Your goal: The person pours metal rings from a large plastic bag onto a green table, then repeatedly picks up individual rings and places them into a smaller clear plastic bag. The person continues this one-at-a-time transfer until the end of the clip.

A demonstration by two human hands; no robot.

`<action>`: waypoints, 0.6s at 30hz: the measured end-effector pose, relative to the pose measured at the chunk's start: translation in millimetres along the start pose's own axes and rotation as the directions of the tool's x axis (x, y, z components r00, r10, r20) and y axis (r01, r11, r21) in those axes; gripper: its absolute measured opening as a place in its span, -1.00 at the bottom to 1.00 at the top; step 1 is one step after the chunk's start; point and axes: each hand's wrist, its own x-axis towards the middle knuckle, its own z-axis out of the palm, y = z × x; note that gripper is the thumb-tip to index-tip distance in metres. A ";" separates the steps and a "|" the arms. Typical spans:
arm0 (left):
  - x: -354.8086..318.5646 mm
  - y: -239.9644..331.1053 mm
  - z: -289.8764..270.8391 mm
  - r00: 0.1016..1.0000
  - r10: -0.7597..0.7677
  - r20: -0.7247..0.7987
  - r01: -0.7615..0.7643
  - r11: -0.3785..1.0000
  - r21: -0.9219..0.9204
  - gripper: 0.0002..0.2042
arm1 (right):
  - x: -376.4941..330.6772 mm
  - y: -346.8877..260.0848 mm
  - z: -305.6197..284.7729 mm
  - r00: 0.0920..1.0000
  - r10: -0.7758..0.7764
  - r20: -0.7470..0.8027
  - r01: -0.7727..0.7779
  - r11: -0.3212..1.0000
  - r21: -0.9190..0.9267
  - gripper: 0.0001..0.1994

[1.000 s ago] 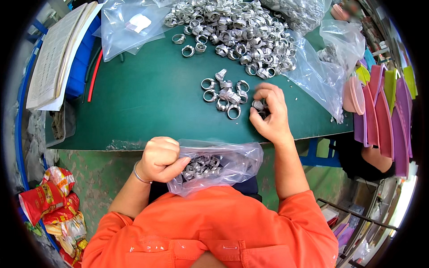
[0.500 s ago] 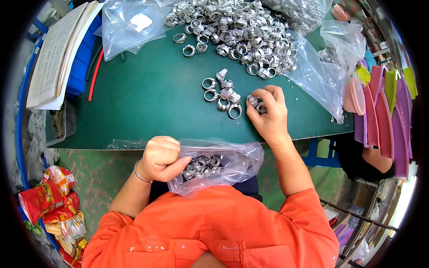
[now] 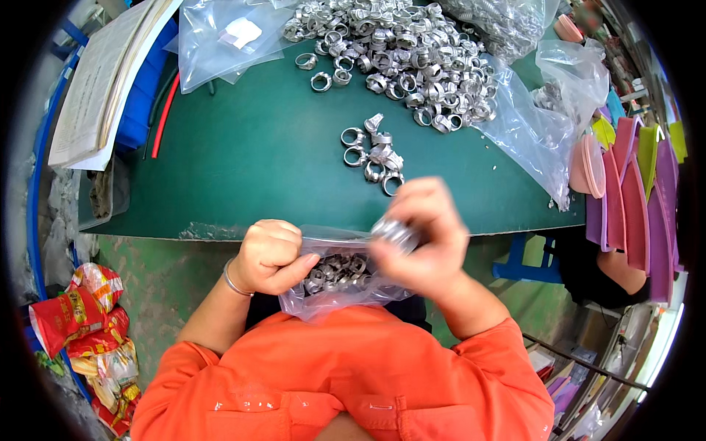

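Metal rings [image 3: 396, 232] sit clenched in the right hand [image 3: 423, 239], at three o'clock of the bag [image 3: 338, 275] mouth; left hand [image 3: 268, 256] grips its rim.

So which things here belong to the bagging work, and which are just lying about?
In use:
left hand holding clear bag
right hand holding metal rings
small ring cluster
big ring pile

Lying about:
paper stack
snack packets
coloured trays

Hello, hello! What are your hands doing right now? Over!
Left hand pinching the clear bag open at its rim. Right hand holding metal rings at the bag's mouth. Small ring cluster on green table. Nothing blocking.
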 end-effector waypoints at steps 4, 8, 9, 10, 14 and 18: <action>2.0 1.1 0.2 1.000 0.003 -0.021 -0.003 1.000 -0.011 -0.59 | -8.3 -16.5 16.7 0.933 0.033 0.358 -0.002 0.996 -0.088 -0.66; 0.7 0.6 -0.8 1.000 0.006 -0.005 -0.006 1.000 -0.001 -0.59 | 5.0 16.3 -4.4 0.997 0.080 0.013 -0.066 0.891 -0.449 -0.66; 1.3 0.3 -1.1 1.000 0.014 -0.005 -0.014 1.000 0.000 -0.59 | 9.8 20.0 -7.6 0.982 0.174 -0.073 -0.186 0.834 -0.519 -0.64; 2.0 0.0 -0.8 1.000 0.020 -0.004 -0.020 1.000 0.002 -0.59 | 9.1 28.7 -9.2 0.974 0.216 -0.074 -0.220 0.801 -0.557 -0.61; 1.0 -2.2 5.2 0.997 0.017 -0.074 -0.019 0.999 -0.029 -0.52 | -3.0 43.7 -6.2 0.917 0.378 -0.129 -0.396 0.817 -0.419 -0.62; 1.2 -1.5 4.5 0.998 0.009 -0.070 -0.012 0.999 -0.039 -0.52 | -9.1 43.9 -5.7 0.916 0.356 -0.187 -0.393 0.890 -0.232 -0.60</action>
